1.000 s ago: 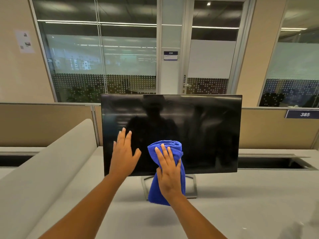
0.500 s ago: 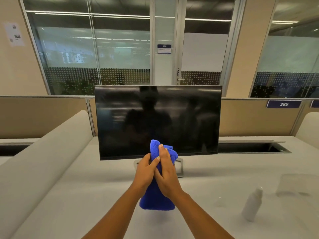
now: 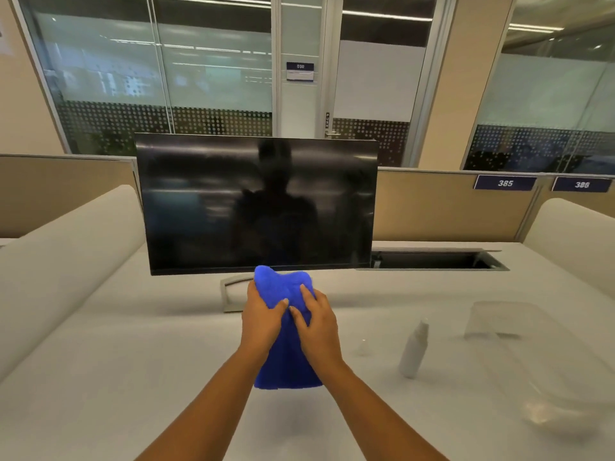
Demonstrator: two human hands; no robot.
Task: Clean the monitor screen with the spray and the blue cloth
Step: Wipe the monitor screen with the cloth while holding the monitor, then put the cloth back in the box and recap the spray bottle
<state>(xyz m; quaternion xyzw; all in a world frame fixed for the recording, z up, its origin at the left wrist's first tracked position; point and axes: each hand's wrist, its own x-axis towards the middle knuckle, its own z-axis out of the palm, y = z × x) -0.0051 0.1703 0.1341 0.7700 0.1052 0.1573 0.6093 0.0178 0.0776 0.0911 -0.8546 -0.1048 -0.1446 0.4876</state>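
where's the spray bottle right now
In the head view the spray bottle stands upright on the white desk, to the right of the hands holding the blue cloth, with a clear plastic container further right.

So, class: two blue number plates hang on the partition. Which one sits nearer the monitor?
The plate reading 385; the other plate hangs further right, away from the monitor.

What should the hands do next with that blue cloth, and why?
Probably lift the bunched blue cloth back up to the black monitor screen and wipe. Both the left hand and right hand grip it below the screen's bottom edge, off the glass, and the white spray bottle stands untouched on the desk to the right.
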